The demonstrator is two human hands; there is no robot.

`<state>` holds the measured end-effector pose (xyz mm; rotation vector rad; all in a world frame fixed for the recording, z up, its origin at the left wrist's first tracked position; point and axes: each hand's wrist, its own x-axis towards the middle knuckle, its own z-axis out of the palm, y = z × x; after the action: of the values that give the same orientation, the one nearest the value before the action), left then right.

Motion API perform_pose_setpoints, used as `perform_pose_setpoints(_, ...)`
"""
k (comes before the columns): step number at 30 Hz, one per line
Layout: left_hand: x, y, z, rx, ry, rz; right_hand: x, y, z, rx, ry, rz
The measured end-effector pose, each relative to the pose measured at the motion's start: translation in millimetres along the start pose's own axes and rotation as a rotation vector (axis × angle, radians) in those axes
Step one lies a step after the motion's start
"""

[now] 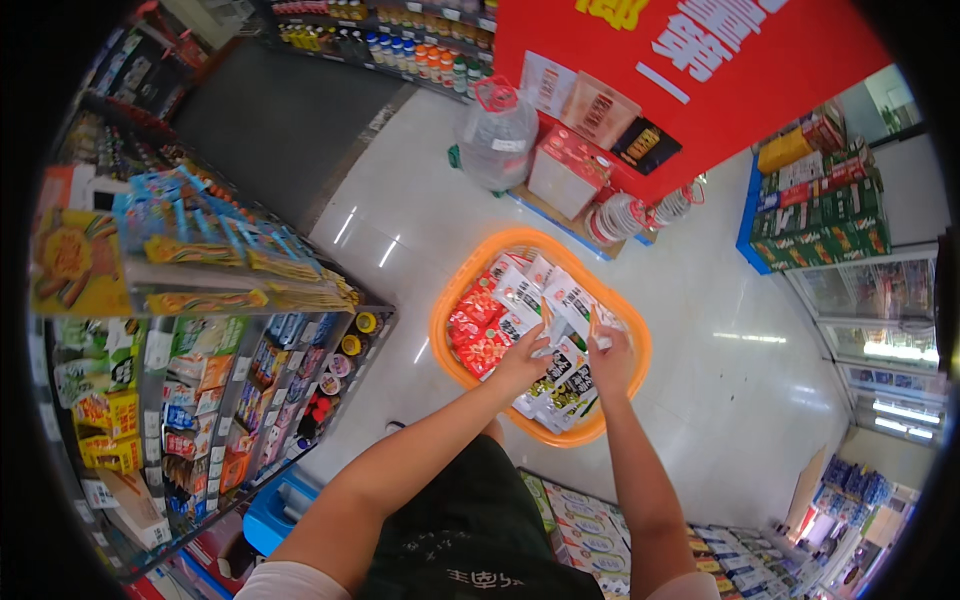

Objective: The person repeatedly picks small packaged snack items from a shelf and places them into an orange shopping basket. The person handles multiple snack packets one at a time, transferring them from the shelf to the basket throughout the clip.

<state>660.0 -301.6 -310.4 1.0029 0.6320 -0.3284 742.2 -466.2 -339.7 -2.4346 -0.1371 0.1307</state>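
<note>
An orange plastic basket (444, 307) stands in front of me, filled with packets. Red printed packets (480, 309) lie on its left side, and white packets with dark print (517, 291) lie along the top and middle. White packets with green pictures (559, 386) are at the near side. My left hand (523, 363) is over the middle of the basket, its fingers at a white packet's lower edge; whether it grips is unclear. My right hand (611, 358) is at the basket's right side, thumb and fingers close together near the corner of another white packet (570, 300).
Snack shelves (154, 390) rise at the left. Large plastic bottles (495, 142) and a red-and-white carton (568, 176) stand on a low pallet beyond the basket. Stacked green cartons (825, 225) and glass-door coolers (862, 300) are at the right. A blue bin (270, 514) stands at lower left.
</note>
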Motion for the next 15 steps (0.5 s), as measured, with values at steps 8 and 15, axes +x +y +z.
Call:
perform_pose_setpoints(8, -166.4, 85.1, -100.3, -0.208, 0.298, 0.474, -109.2, -257.6, 36.2, 0.836, -0.486, -0.110)
perform_pose_setpoints(15, -397.7, 127.5, -219.3, -0.215, 0.641, 0.981, -249.2, -470.5, 55.6, 1.116, -0.993, -0.423)
